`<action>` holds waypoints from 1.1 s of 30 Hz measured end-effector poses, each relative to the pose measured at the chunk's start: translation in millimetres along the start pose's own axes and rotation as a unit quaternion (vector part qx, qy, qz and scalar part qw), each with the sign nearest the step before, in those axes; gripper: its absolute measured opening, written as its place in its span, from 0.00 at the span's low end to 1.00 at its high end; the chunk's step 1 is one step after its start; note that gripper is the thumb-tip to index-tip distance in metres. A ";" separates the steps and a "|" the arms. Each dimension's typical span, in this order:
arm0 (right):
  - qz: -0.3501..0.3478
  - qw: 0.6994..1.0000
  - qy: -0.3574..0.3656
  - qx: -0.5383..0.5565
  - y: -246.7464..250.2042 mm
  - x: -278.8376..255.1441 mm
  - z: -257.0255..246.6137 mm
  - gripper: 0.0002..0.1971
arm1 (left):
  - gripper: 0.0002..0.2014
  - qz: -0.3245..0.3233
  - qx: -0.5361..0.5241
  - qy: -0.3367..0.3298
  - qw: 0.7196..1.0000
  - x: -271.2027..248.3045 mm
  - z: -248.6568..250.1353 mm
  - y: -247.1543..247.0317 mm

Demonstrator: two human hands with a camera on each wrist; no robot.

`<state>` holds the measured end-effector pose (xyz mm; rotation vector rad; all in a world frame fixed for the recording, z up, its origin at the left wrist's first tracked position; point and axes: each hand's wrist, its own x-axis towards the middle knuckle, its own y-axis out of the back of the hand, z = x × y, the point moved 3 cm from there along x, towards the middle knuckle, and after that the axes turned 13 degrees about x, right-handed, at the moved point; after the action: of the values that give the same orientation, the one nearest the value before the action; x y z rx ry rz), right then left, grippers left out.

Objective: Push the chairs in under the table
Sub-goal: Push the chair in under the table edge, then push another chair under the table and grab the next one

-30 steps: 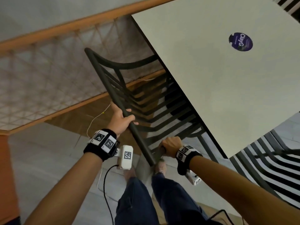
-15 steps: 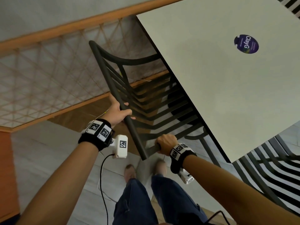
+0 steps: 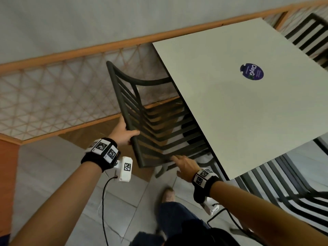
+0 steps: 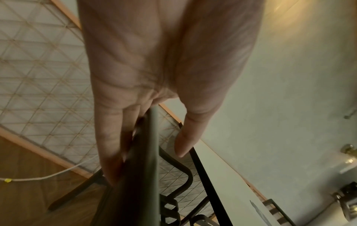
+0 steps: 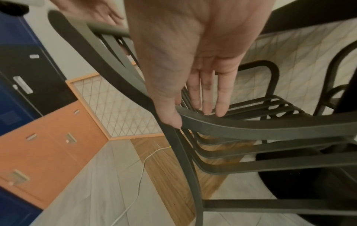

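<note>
A dark metal slatted chair [image 3: 159,132] stands at the left edge of the white table [image 3: 230,112], its seat partly under the tabletop. My left hand [image 3: 130,128] lies against the chair's top rail [image 4: 152,168], the fingers straight on one side and the thumb straight on the other. My right hand [image 3: 177,164] is flat, and its straight fingers [image 5: 208,94] touch the curved armrest [image 5: 251,125] near the back's corner. Neither hand curls round the frame. The chair's legs are mostly hidden.
A second slatted chair [image 3: 284,189] sits at the table's near right side and a third [image 3: 312,38] at its far corner. A lattice railing [image 3: 62,96] runs close behind the chair. Orange cabinets [image 5: 38,145] and a white floor cable [image 5: 139,175] lie to the left.
The chair has slid farther under the table. Both hands, which gripped the back rail and armrest before, have let their fingers straighten and now only touch the frame.
</note>
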<state>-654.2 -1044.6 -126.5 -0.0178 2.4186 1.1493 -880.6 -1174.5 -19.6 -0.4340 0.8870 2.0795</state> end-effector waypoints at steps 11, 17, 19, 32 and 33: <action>0.019 0.998 -0.041 0.043 -24.5 -189.5 20.6 0.20 | 0.31 0.140 -0.010 -0.014 0.990 -139.0 -15.5 -86.1; 0.058 0.989 -0.131 0.024 -5.6 -298.1 79.1 0.16 | 0.23 0.128 -0.004 -0.011 0.992 -183.1 -19.2 -173.9; 0.087 0.982 -0.161 0.039 10.2 -329.4 103.6 0.15 | 0.21 0.103 -0.021 -0.016 0.994 -189.7 -14.0 -207.7; 0.197 0.943 -0.249 0.105 152.2 -478.7 300.5 0.11 | 0.07 0.019 -0.152 0.091 0.984 -224.4 56.4 -460.7; 0.192 0.944 -0.249 0.098 160.7 -485.3 314.4 0.10 | 0.03 0.010 -0.155 0.111 0.982 -224.7 57.1 -480.0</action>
<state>-127.6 -795.8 18.3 0.7460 2.1042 0.9150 -362.8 -1055.5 -63.0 -0.8397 0.6924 2.2259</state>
